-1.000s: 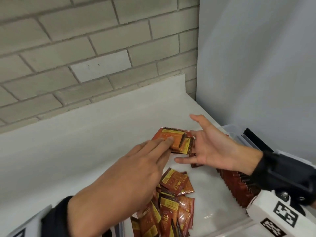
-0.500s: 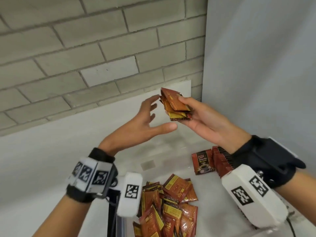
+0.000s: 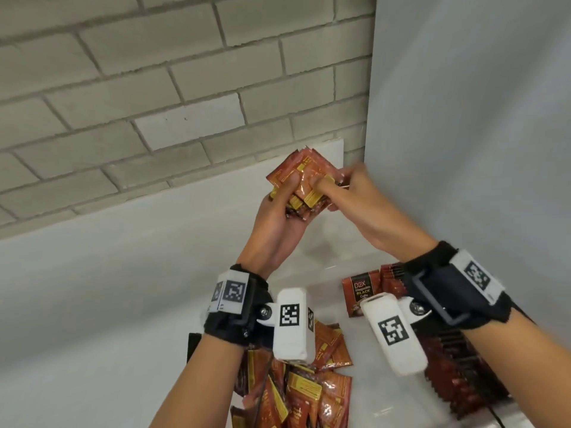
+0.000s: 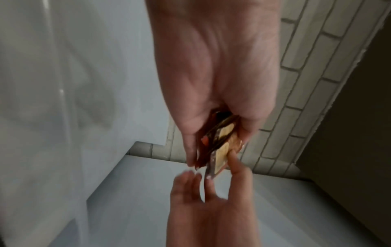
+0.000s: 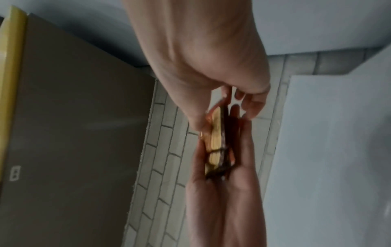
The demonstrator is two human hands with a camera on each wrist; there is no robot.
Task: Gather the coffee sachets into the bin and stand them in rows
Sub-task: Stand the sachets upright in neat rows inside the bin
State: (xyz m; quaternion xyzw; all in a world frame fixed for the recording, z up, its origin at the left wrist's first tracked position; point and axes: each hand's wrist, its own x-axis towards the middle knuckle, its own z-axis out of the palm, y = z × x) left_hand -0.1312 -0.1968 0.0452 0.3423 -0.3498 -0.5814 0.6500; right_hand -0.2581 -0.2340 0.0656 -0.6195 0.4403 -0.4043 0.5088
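A: Head view: both hands are raised above the bin (image 3: 312,267). The left hand (image 3: 278,217) grips a small stack of sachets (image 3: 301,180) from below, and the right hand (image 3: 349,193) pinches its right edge.

B: And the standing row (image 3: 392,274)?

A: Down at the bin's right side, below the right wrist, so that hand is nearer. The stack is tilted on a corner; I judge it must be squared before standing. Loose sachets (image 3: 309,393) lie at the bin's near left.

both hands (image 3: 279,217) (image 3: 355,196) raised, fingers curled
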